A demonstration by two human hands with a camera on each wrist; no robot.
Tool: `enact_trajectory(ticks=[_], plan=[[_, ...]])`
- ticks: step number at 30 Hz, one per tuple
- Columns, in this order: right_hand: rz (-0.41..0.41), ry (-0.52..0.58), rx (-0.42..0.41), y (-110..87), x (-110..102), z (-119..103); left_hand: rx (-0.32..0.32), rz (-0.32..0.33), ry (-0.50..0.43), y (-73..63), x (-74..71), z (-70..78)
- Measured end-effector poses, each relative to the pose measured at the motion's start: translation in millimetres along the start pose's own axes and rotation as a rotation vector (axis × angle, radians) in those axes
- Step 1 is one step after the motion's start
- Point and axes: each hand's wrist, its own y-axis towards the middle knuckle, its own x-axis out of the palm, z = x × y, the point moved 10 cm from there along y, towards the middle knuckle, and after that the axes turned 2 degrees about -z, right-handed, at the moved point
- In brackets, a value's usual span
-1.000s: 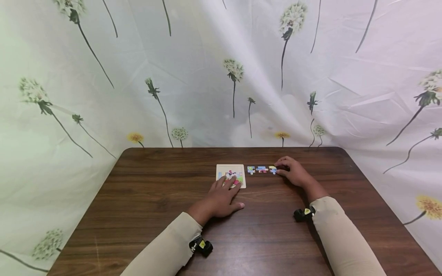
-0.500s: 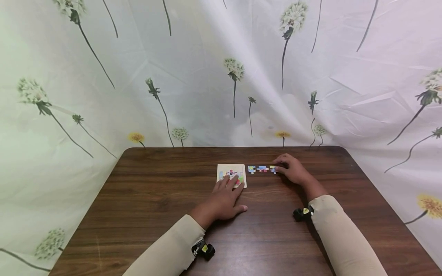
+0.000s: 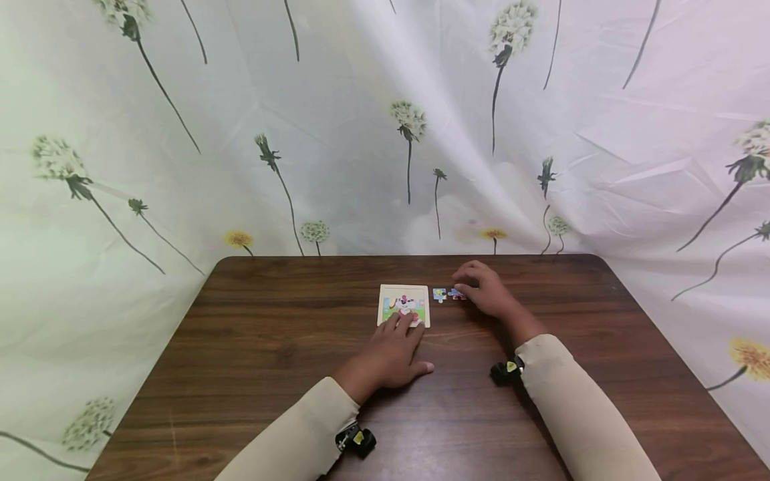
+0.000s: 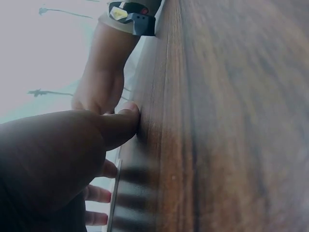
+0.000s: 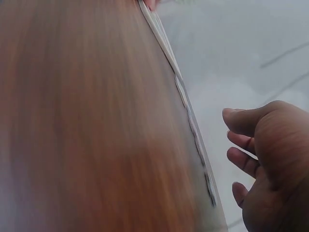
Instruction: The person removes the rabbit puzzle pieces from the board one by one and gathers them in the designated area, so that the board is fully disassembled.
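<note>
A square jigsaw board (image 3: 388,287) with a pale frame and a cartoon picture lies flat on the table. My left hand (image 3: 391,354) rests straight fingertips on its near edge, thumb spread out to the right. To the right of the board lies a blue and yellow jigsaw piece (image 3: 440,294), with a blue and red piece (image 3: 454,294) beside it, partly covered by my right hand (image 3: 486,294). That hand hovers over the row with loosely bent fingers. In the right wrist view nothing shows between thumb and fingers, and the flat pieces (image 5: 193,128) sit below them. The third piece is hidden.
The dark wood-grain table (image 3: 271,321) has its far edge just behind the board and pieces. A white cloth (image 3: 337,133) with dandelion prints hangs behind and at both sides. Each wrist wears a small black camera (image 3: 356,439).
My right hand has left the rightmost piece and moved left, over the middle of the row. My left hand has slid slightly toward me, uncovering more of the board's picture.
</note>
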Motion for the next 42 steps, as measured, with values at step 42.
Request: enact_trajectory(ticks=[42], plan=[[-0.285,-0.121,-0.044,42.5,104.0,-65.3,0.013,-0.007,0.09,-1.2,0.0,3.4]])
